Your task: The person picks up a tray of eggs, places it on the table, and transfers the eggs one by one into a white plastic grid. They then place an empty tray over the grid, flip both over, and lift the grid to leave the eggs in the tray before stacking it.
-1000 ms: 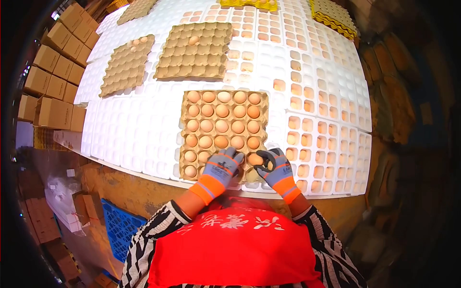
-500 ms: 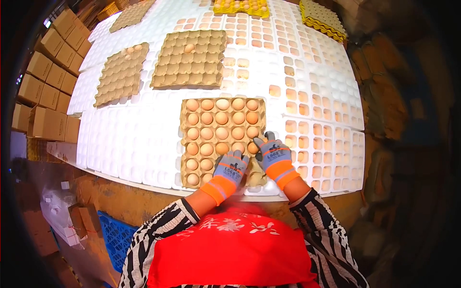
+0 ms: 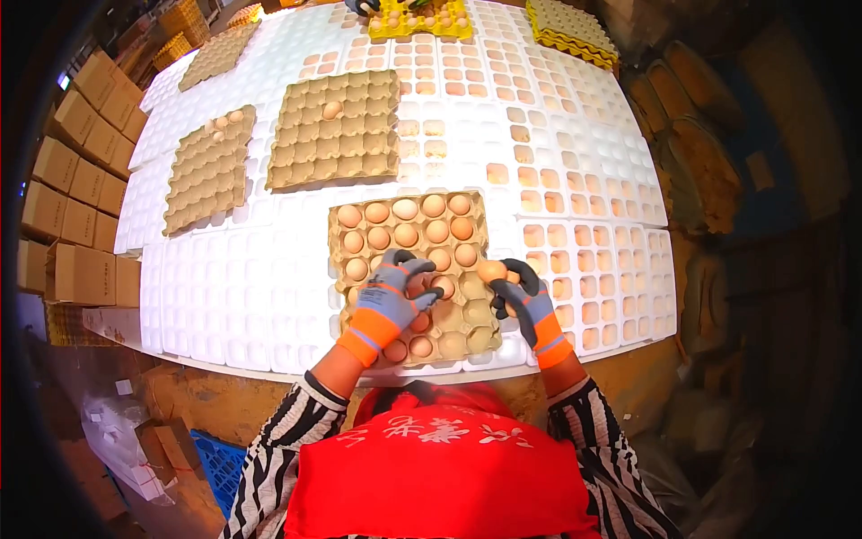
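A brown pulp egg tray (image 3: 467,310) lies before me on the white foam trays, brown eggs (image 3: 405,235) in its upper rows. Several lower-right cells are bare. Over its lower left part, my left hand (image 3: 386,292), in a grey and orange glove, curls its thumb and fingers around an egg (image 3: 442,287). More eggs lie beneath and below that hand, partly hidden. Beyond the tray's right edge, my right hand (image 3: 527,301), gloved alike, is closed on eggs (image 3: 492,271), at least two, raised off the tray.
Two pulp trays (image 3: 296,162) (image 3: 202,193) with few eggs lie farther back. Eggs fill many cells of the white foam trays (image 3: 593,235) at right. Another person's gloved hand (image 3: 364,7) is by a yellow tray (image 3: 417,31) at the far edge. Cartons (image 3: 81,274) stand left.
My right hand has lifted eggs out of the tray and moved right. My left hand has moved up and left over the tray. Lower-right cells are now bare. Another person's hand has appeared far back.
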`<state>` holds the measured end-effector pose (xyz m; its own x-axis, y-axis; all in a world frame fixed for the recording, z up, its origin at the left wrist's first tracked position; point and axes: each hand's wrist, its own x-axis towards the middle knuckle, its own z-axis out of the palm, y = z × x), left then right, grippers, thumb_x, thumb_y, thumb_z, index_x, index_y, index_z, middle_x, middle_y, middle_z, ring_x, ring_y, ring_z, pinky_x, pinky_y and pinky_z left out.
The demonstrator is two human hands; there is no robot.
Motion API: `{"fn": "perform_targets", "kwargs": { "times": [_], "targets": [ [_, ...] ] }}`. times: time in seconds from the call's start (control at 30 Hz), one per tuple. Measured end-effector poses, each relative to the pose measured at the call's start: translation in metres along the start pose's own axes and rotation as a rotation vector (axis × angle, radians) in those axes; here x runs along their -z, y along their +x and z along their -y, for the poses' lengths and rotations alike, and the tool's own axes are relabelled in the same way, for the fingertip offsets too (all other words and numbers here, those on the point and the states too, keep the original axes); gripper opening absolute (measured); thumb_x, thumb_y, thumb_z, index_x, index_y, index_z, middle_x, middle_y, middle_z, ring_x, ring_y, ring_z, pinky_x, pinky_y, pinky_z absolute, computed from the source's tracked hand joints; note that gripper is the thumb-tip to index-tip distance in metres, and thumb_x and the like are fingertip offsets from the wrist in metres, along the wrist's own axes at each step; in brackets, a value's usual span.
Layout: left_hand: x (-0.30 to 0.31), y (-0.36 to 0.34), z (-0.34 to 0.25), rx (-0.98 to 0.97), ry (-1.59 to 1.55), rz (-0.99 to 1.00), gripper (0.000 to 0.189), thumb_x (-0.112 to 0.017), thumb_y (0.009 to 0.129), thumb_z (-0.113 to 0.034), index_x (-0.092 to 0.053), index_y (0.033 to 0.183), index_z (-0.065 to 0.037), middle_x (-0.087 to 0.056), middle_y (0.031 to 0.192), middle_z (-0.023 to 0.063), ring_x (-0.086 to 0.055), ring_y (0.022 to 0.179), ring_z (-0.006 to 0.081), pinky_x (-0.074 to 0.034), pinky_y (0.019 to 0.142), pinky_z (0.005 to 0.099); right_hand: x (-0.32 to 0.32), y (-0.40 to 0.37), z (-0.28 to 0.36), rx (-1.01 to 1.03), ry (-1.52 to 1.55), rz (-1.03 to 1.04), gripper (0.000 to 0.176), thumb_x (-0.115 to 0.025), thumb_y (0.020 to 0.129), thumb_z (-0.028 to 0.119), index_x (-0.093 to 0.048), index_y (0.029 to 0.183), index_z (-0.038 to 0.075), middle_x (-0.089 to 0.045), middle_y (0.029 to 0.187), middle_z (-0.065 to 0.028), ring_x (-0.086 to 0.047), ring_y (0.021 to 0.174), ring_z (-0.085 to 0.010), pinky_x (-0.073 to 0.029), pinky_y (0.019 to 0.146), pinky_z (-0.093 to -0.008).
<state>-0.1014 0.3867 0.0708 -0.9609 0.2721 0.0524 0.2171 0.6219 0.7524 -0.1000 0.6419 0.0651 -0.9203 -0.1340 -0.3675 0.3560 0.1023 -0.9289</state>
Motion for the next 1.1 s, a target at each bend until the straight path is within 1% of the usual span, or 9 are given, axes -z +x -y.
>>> {"fn": "perform_targets", "kwargs": {
  "times": [0.2, 0.33, 0.43, 0.5, 0.53, 0.63, 0.77, 0.9, 1.1],
  "targets": [
    [-0.034, 0.03, -0.026, 0.058, 0.691, 0.316, 0.029, -0.071, 0.075, -0.025, -0.063, 0.098, -0.01, -0.057, 0.108, 0.0153, -0.057, 0.094, 0.0323, -0.05, 0.072, 0.0419, 0.02, -0.018, -0.02, -0.28, 0.969, 0.203, 0.041, -0.049, 0.097, 0.032, -0.049, 0.129, 0.008, -0.061, 0.113, -0.0083, -0.055, 0.076, -0.0148, -0.045, 0.063, -0.0278],
    [-0.049, 0.027, -0.016, -0.053, 0.744, 0.18, 0.013, -0.063, 0.08, -0.023, -0.066, 0.084, -0.011, -0.057, 0.104, 0.0102, -0.057, 0.094, 0.0286, -0.05, 0.072, 0.0389, 0.033, -0.011, -0.014, -0.36, 0.954, 0.242, 0.036, -0.045, 0.099, 0.031, -0.048, 0.129, 0.012, -0.061, 0.122, -0.0104, -0.055, 0.069, -0.0164, -0.046, 0.058, -0.0295],
    [-0.013, 0.023, -0.046, 0.043, 0.57, 0.204, 0.031, -0.074, 0.074, -0.03, -0.066, 0.097, -0.009, -0.057, 0.105, 0.0152, -0.058, 0.094, 0.0334, -0.049, 0.074, 0.0428, 0.056, 0.002, -0.026, -0.458, 1.016, 0.278, 0.035, -0.044, 0.1, 0.03, -0.049, 0.13, 0.012, -0.062, 0.122, -0.0105, -0.055, 0.069, -0.015, -0.046, 0.057, -0.0279],
    [-0.002, 0.026, -0.037, 0.198, 0.04, 0.066, 0.034, -0.072, 0.08, -0.034, -0.068, 0.1, -0.007, -0.062, 0.095, 0.0113, -0.061, 0.083, 0.0215, -0.049, 0.069, 0.0331, 0.091, 0.007, -0.013, -0.448, 0.872, 0.424, 0.039, -0.046, 0.1, 0.032, -0.049, 0.131, 0.009, -0.062, 0.11, -0.0079, -0.056, 0.07, -0.0157, -0.046, 0.058, -0.0271],
    [0.011, 0.039, -0.063, 0.704, -0.48, 0.15, 0.036, -0.063, 0.087, -0.038, -0.067, 0.094, -0.003, -0.062, 0.084, 0.0069, -0.058, 0.071, 0.0152, -0.046, 0.062, 0.0265, 0.118, 0.013, -0.019, -0.383, 0.84, 0.456, 0.039, -0.049, 0.099, 0.033, -0.049, 0.129, 0.008, -0.062, 0.104, -0.0085, -0.056, 0.07, -0.0159, -0.047, 0.059, -0.0278],
    [-0.036, 0.073, -0.095, 0.574, -1.015, -0.069, 0.048, -0.045, 0.095, -0.045, -0.064, 0.094, -0.001, -0.06, 0.073, 0.0042, -0.053, 0.059, 0.0126, -0.042, 0.055, 0.0256, 0.203, 0.036, -0.005, -0.296, 0.407, 0.187, 0.047, -0.063, 0.093, 0.026, -0.05, 0.132, 0.003, -0.062, 0.091, -0.0074, -0.062, 0.068, -0.0169, -0.05, 0.055, -0.028],
    [-0.169, 0.186, -0.148, 0.482, -0.81, -0.008, 0.036, -0.077, 0.081, -0.017, -0.065, 0.113, -0.003, -0.065, 0.083, 0.0026, -0.057, 0.064, 0.0072, -0.045, 0.053, 0.0214, 0.345, 0.1, 0.007, -0.013, -0.114, -0.244, 0.03, -0.07, 0.086, 0.01, -0.061, 0.114, 0.005, -0.063, 0.085, -0.0032, -0.058, 0.064, -0.0095, -0.05, 0.052, -0.0245],
    [-0.243, 0.288, -0.16, 0.103, -0.225, -0.164, 0.039, -0.08, 0.076, -0.021, -0.066, 0.107, -0.003, -0.059, 0.104, 0.0078, -0.062, 0.086, 0.0197, -0.053, 0.075, 0.0324, 0.405, 0.163, 0.008, 0.345, -0.703, -0.387, 0.04, -0.077, 0.077, 0.02, -0.062, 0.111, 0.007, -0.063, 0.107, -0.0134, -0.063, 0.097, -0.0306, -0.051, 0.082, -0.0401],
    [-0.287, 0.388, -0.187, 0.044, 0.437, -0.071, 0.033, -0.073, 0.078, -0.032, -0.063, 0.105, -0.015, -0.055, 0.108, 0.0138, -0.06, 0.097, 0.0343, -0.052, 0.077, 0.0443, 0.401, 0.22, 0.046, 0.095, -1.286, -0.374, 0.044, -0.071, 0.078, 0.031, -0.059, 0.118, 0.017, -0.05, 0.127, -0.0143, -0.06, 0.107, -0.0342, -0.052, 0.085, -0.0438]
  ]
}}
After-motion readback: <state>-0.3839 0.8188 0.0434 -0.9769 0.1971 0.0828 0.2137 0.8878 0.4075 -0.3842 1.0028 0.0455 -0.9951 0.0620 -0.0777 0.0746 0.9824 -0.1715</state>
